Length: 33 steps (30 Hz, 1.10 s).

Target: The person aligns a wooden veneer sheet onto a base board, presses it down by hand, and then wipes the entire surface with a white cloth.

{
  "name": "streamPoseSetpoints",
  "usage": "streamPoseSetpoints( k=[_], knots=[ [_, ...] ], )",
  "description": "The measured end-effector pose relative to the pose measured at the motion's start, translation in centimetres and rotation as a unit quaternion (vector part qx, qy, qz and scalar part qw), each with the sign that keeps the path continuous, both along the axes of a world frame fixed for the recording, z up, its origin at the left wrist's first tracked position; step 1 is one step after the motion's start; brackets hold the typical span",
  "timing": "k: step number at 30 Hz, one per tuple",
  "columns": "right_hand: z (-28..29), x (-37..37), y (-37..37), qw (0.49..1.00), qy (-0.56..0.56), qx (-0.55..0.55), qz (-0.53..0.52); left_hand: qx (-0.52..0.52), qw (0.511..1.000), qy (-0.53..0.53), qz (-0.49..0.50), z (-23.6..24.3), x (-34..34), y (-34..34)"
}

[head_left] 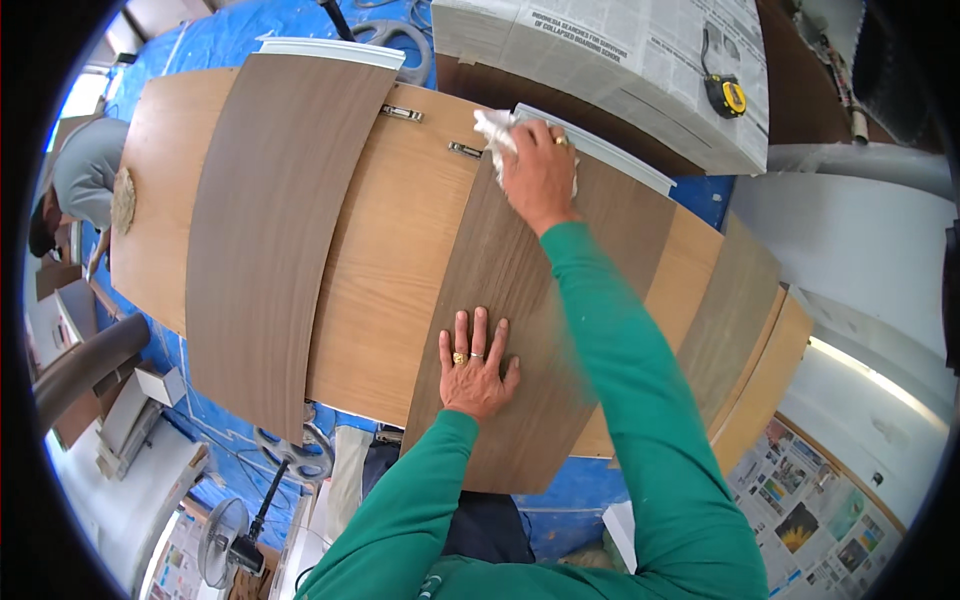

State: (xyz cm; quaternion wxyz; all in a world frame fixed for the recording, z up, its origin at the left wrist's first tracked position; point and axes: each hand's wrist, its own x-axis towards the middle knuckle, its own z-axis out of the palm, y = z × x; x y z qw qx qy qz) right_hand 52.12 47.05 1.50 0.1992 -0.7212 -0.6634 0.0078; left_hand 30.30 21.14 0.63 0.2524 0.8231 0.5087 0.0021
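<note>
Right hand (540, 172) bunches one white cloth (494, 128) at one o'clock; left hand (477, 377), fingers parted, lies flat on one brown panel (530, 410) at six; two metal fittings (403, 114) near eleven.

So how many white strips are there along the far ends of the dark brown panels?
2: the left strip on the left dark panel, the right strip on the panel under the left hand, near the right hand. More may be hidden.

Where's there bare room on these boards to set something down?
The left dark panel looks bare, as does the pale board between it and the middle dark panel, below the metal fittings. That middle panel is crowded: left hand rests on it, right hand with white cloth at its far end.
</note>
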Motion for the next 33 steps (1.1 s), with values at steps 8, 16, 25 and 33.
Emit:
streamPoseSetpoints(
  k=[8, 16, 25, 33],
  knots=[
    [-0.1, -3.8, -7.4, 0.986, 0.043, 0.008, 0.164, 0.003, 1.000, 0.026, 0.007, 0.1, -0.2, 0.1],
    [-0.9, -3.6, -4.1, 0.994, -0.078, -0.008, 0.075, 0.003, 1.000, 0.020, 0.005, 0.2, 0.1, 0.0],
    [-0.2, 0.1, 3.4, 0.999, 0.019, -0.018, 0.022, 0.010, 1.000, 0.010, 0.005, 0.4, 0.3, 0.5],
    [-2.1, -0.7, -4.5, 0.976, 0.092, 0.038, 0.193, 0.005, 1.000, 0.019, 0.008, 0.4, 0.0, 0.3]
  ],
)
